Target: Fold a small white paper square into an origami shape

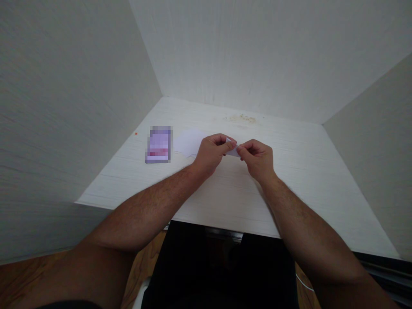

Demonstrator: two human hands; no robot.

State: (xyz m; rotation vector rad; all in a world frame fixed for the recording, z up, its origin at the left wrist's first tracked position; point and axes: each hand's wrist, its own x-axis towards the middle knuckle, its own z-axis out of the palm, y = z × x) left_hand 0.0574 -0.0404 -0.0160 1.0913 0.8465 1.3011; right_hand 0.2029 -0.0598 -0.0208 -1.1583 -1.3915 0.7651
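Note:
A small folded piece of white paper is held between my two hands, above the middle of the white desk. My left hand pinches its left part between thumb and fingers. At the right end, my right hand grips it with thumb and forefinger. Several loose sheets of white paper lie on the desk just left of my left hand, partly hidden by it. Farther left rests a flat rectangular thing with a blurred purple face, perhaps a phone.
Pale walls close in the white desk at the back and both sides. A brownish stain marks its far part, and a tiny orange speck lies near the left wall. A white cable hangs below, right of my legs.

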